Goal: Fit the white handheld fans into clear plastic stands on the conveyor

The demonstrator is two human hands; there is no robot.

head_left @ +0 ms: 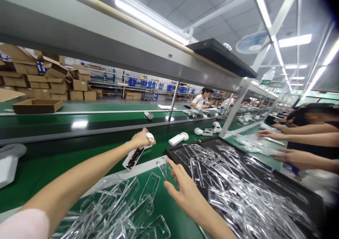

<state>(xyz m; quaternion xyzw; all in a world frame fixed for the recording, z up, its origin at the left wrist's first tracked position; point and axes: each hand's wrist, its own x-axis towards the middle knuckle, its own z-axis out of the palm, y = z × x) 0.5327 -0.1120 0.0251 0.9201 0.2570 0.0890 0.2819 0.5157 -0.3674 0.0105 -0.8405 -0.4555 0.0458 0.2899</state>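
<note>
Nearest: clear plastic pieces (116,205) heaped on my green counter (174,216) | my right hand (182,186): fingers spread, a clear frame (163,169) at the tips, I cannot tell if gripped | black tray (315,196) to its right, loaded with more | my left hand (140,139): fingers closed around a white device (134,158), dark insides showing | a white unit (178,139) lying beyond

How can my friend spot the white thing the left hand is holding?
Find the big black tray heaped with clear plastic pieces. Just left of its far left corner, the left hand grips a tilted white gadget. Unlike the white device lying nearby, it shows a dark inside.
</note>
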